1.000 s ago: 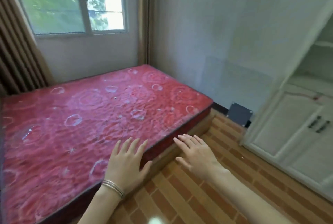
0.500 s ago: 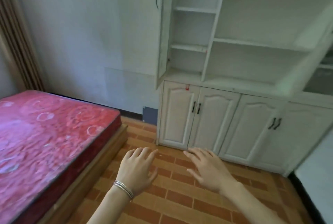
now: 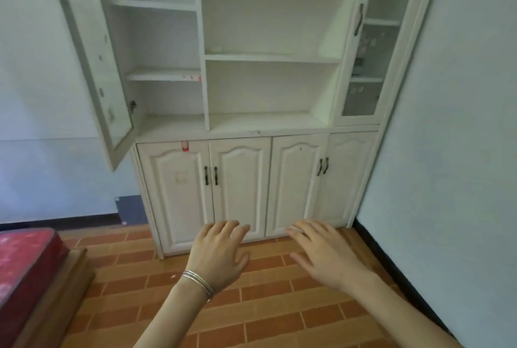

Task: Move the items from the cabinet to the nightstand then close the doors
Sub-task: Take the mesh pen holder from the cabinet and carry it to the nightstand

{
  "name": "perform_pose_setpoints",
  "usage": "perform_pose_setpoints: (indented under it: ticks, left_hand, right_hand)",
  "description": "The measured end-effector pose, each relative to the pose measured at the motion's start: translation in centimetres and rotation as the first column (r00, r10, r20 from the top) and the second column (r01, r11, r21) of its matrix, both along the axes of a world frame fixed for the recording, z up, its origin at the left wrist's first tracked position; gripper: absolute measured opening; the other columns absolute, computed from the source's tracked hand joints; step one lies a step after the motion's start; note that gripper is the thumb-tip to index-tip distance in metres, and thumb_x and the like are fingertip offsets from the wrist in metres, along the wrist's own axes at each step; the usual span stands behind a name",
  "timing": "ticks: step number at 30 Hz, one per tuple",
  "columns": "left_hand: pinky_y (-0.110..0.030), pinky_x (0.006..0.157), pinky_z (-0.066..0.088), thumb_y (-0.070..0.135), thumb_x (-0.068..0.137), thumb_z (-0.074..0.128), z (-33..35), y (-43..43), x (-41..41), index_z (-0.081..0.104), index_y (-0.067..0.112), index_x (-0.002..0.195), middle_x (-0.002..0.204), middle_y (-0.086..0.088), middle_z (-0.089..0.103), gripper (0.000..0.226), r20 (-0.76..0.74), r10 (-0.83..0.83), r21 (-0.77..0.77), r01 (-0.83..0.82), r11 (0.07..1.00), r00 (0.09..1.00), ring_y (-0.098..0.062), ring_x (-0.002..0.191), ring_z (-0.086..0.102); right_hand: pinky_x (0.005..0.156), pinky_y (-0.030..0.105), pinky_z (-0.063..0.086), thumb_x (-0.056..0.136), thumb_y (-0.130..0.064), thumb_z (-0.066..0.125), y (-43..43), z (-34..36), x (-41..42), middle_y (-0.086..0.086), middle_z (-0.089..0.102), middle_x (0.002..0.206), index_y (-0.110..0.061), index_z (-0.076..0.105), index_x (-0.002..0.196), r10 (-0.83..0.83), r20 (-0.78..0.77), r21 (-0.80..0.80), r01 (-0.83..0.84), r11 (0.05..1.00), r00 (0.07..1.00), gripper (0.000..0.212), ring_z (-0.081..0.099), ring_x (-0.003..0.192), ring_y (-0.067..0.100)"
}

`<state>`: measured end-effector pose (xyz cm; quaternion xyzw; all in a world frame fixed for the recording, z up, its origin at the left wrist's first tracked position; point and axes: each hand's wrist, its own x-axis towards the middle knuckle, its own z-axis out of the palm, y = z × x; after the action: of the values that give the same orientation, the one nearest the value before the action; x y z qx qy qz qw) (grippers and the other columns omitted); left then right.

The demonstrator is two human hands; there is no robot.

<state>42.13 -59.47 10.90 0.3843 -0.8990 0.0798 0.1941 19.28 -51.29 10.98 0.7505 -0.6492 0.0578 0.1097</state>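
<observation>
The left hand (image 3: 218, 258) and the right hand (image 3: 324, 255) reach forward, palms down, fingers loosely spread, holding nothing, above the brown tiled floor (image 3: 279, 319). Ahead stands the white cabinet (image 3: 240, 188), its upper left door (image 3: 92, 62) swung open; blurred small things (image 3: 359, 63) sit behind its right glass door (image 3: 363, 101).

White cabinet (image 3: 268, 129), upper-left door (image 3: 92, 53) open, left hand (image 3: 218, 258) and right hand (image 3: 324, 255) spread before it
</observation>
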Motion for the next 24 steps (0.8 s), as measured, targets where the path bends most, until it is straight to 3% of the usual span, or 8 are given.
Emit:
perform_pose_setpoints:
  ticks: [3, 10, 22, 24]
  left_hand:
    - [-0.032, 0.072, 0.054, 0.051, 0.076, 0.040, 0.8, -4.4, -2.8, 0.066, 0.025, 0.106, 0.095, 0.007, 0.068, 0.047, -0.024, -0.091, -0.022, 0.090, 0.996, 0.996, -0.015, 0.084, 0.066]
    - [-0.035, 0.075, 0.053, 0.049, 0.080, 0.038, 3.6, -12.3, -10.0, 0.068, 0.023, 0.104, 0.092, 0.004, 0.069, 0.046, -0.062, -0.234, -0.101, 0.227, 0.969, 0.970, -0.017, 0.082, 0.066]
    - [-0.037, 0.075, 0.053, 0.048, 0.079, 0.038, 1.8, -20.5, -24.0, 0.069, 0.021, 0.102, 0.090, 0.002, 0.069, 0.047, -0.011, -0.295, -0.066, 0.294, 0.954, 0.955, -0.020, 0.081, 0.067]
    - [-0.038, 0.076, 0.053, 0.048, 0.079, 0.037, 2.0, -21.9, -27.5, 0.068, 0.021, 0.104, 0.092, 0.002, 0.069, 0.048, -0.001, -0.287, -0.061, 0.287, 0.956, 0.958, -0.020, 0.083, 0.066]
  right_hand:
    - [0.104, 0.037, 0.030, 0.090, -0.049, 0.027, -2.7, 0.7, -2.5, -0.002, 0.048, 0.136, -0.023, 0.043, 0.135, -0.071, 0.016, 0.005, 0.070, 0.997, 0.997, 0.054, 0.042, 0.125, 0.018]
    - [0.100, 0.039, 0.038, 0.090, -0.046, 0.035, -7.6, 3.1, -7.4, 0.000, 0.053, 0.130, -0.021, 0.047, 0.131, -0.187, 0.024, -0.114, 0.188, 0.975, 0.982, 0.049, 0.048, 0.119, 0.020]
    - [0.098, 0.044, 0.040, 0.088, -0.033, 0.053, -14.3, 2.1, -20.1, 0.006, 0.053, 0.129, -0.017, 0.047, 0.132, -0.239, 0.030, -0.110, 0.241, 0.964, 0.971, 0.047, 0.048, 0.118, 0.025]
    - [0.104, 0.045, 0.034, 0.090, -0.030, 0.052, -15.8, 2.4, -23.4, 0.008, 0.047, 0.135, -0.017, 0.043, 0.136, -0.230, 0.042, -0.096, 0.233, 0.968, 0.972, 0.048, 0.042, 0.124, 0.025]
